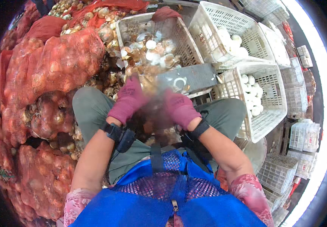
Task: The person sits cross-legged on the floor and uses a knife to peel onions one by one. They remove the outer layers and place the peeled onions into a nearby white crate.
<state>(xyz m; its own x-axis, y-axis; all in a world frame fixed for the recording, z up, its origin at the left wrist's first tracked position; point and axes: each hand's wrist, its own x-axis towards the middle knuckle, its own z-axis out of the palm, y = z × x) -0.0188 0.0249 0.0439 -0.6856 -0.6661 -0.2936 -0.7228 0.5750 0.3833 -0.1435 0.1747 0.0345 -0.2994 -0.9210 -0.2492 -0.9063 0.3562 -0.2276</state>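
My left hand (129,98), in a purple knit glove, is held in front of my lap beside the near end of a plastic crate. My right hand (179,106), in a matching glove, is just right of it, close to a dark board (187,78) with a white ring mark. A blurred smear covers the fingertips of both hands, so what they hold cannot be made out. Beyond them the dirty white crate (190,48) contains loose onion skins (166,61) and a few peeled white onions (150,44).
Red mesh sacks of onions (67,62) are piled on the left, with loose unpeeled onions (104,12) behind. On the right, two white crates (277,113) (206,17) hold peeled onions (253,96). Stacked crates (277,173) line the far right.
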